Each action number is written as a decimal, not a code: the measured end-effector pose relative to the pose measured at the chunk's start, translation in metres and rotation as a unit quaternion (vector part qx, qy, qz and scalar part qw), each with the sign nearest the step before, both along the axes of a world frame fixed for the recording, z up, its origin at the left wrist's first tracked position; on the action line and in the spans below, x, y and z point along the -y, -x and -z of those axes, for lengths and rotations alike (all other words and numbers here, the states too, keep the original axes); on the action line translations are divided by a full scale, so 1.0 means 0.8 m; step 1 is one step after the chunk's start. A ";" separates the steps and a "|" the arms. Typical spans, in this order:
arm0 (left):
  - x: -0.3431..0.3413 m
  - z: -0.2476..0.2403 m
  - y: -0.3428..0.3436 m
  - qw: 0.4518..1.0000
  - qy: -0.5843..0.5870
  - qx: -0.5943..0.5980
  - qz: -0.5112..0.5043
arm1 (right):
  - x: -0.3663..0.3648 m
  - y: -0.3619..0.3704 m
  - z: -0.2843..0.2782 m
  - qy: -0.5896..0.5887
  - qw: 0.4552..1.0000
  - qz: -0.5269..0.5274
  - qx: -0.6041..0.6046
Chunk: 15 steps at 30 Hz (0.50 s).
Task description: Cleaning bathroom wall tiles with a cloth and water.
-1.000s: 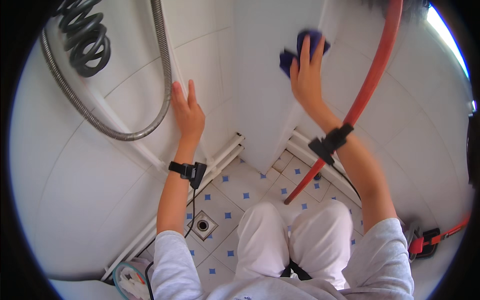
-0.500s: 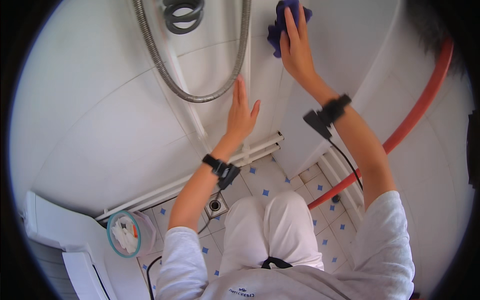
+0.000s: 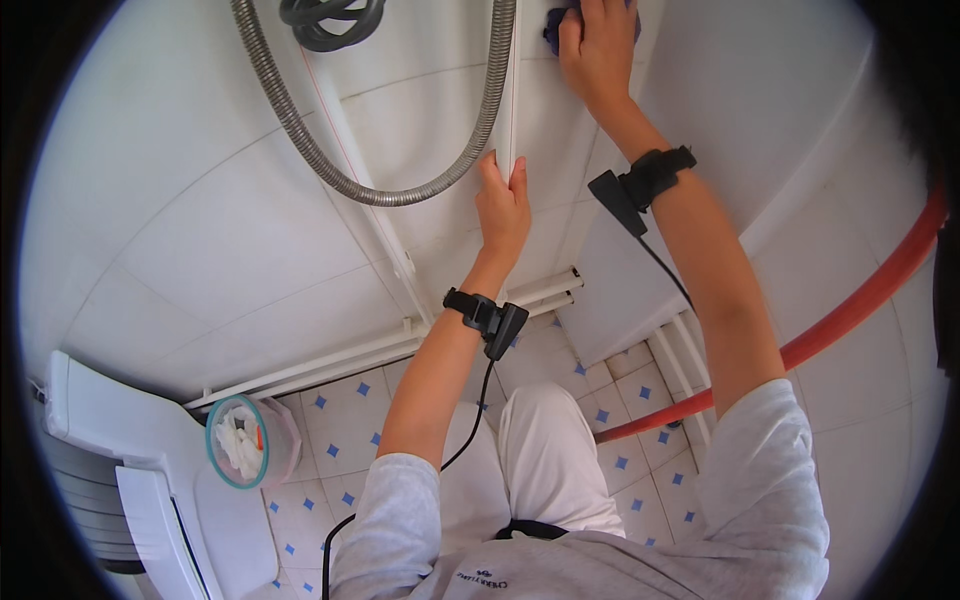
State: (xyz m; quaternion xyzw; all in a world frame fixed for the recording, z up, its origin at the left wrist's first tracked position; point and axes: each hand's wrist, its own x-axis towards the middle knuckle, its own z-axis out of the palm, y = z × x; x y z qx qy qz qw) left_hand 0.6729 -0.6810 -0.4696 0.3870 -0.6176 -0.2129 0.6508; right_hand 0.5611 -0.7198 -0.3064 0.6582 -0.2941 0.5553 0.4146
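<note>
You are working in a narrow room lined with white tiled walls (image 3: 200, 220), over a pale tiled floor (image 3: 325, 420) dotted with blue diamonds. A smooth pale column (image 3: 745, 130) rises on the right, and a white toilet (image 3: 235, 525) sits at the lower left. A red hose (image 3: 850, 295) sweeps across the right side, a ribbed metal hose (image 3: 300, 140) loops down at the upper left, and beside it hangs a dark coiled tube (image 3: 330, 38). White pipes (image 3: 320, 365) run low along the left wall.

Half a second ago your left hand (image 3: 504, 212) was open, fingers straight; now its grip is closed around a thin white upright pipe (image 3: 507, 125). Your right hand (image 3: 602, 68) has gone farther up the view, its grip closed on the purple cloth (image 3: 553, 33) — now partly cut off by the top edge, in front of the tiles. A second ago that cloth was at the column.

Near the toilet stands a waste bin (image 3: 287, 440) with a teal rim — inside are crumpled white scraps (image 3: 238, 445) and a small orange piece (image 3: 260, 438).
</note>
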 end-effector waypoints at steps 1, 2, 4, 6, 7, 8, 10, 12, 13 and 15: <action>-0.003 -0.001 0.003 1.000 -0.011 -0.006 -0.007 | 0.003 0.001 0.005 -0.004 1.000 0.009 0.019; -0.004 0.000 0.006 1.000 -0.023 -0.012 -0.015 | 0.003 0.001 0.011 -0.007 1.000 0.005 0.023; 0.000 0.003 0.008 0.999 -0.025 -0.008 -0.018 | 0.005 0.001 0.023 -0.002 0.998 -0.008 0.059; 0.002 0.008 0.008 0.999 -0.033 -0.003 -0.022 | 0.006 -0.002 0.038 -0.011 0.997 -0.011 0.079; 0.003 0.010 0.008 0.999 -0.030 -0.009 -0.023 | 0.007 -0.003 0.045 -0.015 0.995 -0.010 0.094; 0.004 0.009 0.007 0.999 -0.026 -0.015 -0.025 | 0.007 -0.005 0.052 -0.019 0.995 -0.016 0.098; 0.005 0.009 0.008 0.999 -0.015 -0.016 -0.039 | 0.007 -0.009 0.066 -0.033 0.992 -0.008 0.118; 0.008 0.013 0.008 0.998 -0.008 -0.019 -0.054 | 0.002 -0.016 0.067 -0.047 0.990 -0.017 0.133; 0.010 0.015 0.007 0.998 0.017 -0.025 -0.062 | 0.001 -0.021 0.068 -0.056 0.988 -0.020 0.145; 0.011 0.014 0.006 0.995 0.038 -0.032 -0.085 | 0.004 -0.026 0.068 -0.057 0.985 -0.032 0.162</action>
